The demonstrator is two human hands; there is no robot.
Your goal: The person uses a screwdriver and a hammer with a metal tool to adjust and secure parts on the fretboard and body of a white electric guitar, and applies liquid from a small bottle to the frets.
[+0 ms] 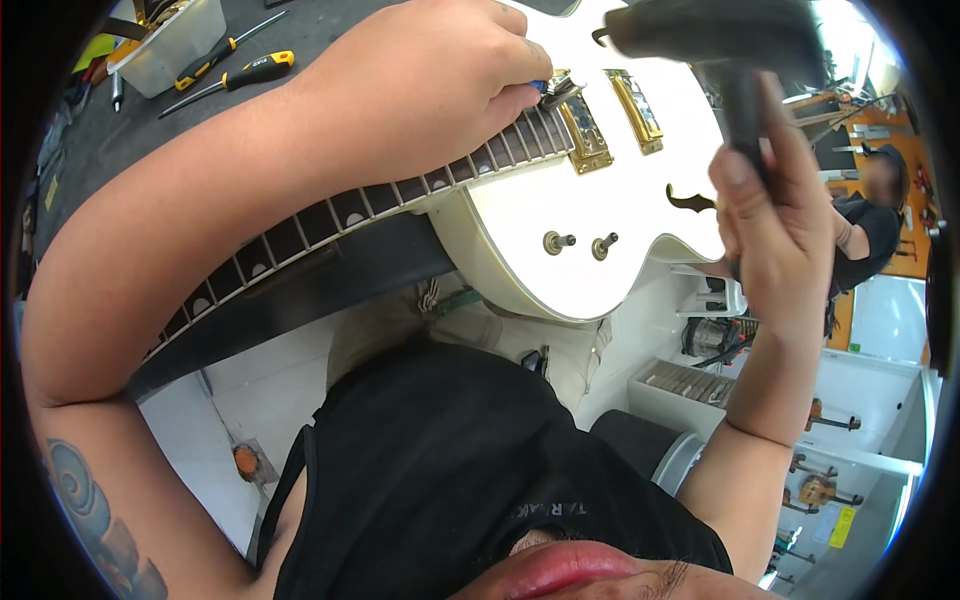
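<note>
A white electric guitar point(570, 240) with gold pickups point(636, 108) and an f-hole lies across the bench. My left hand point(475, 75) is closed around a small blue-handled metal tool point(555, 92), which sits at the body end of the dark fretboard point(350, 218). My right hand point(770, 220) grips the handle of a black hammer point(714, 42), its blurred head raised over the guitar's right part near the upper edge.
On the bench's upper left are two yellow-black screwdrivers point(256, 70) and a plastic tub point(155, 50) of parts. A person point(865, 230) in black stands at the right. A dark bin point(630, 440) is below, and small instruments point(820, 490) hang at lower right.
</note>
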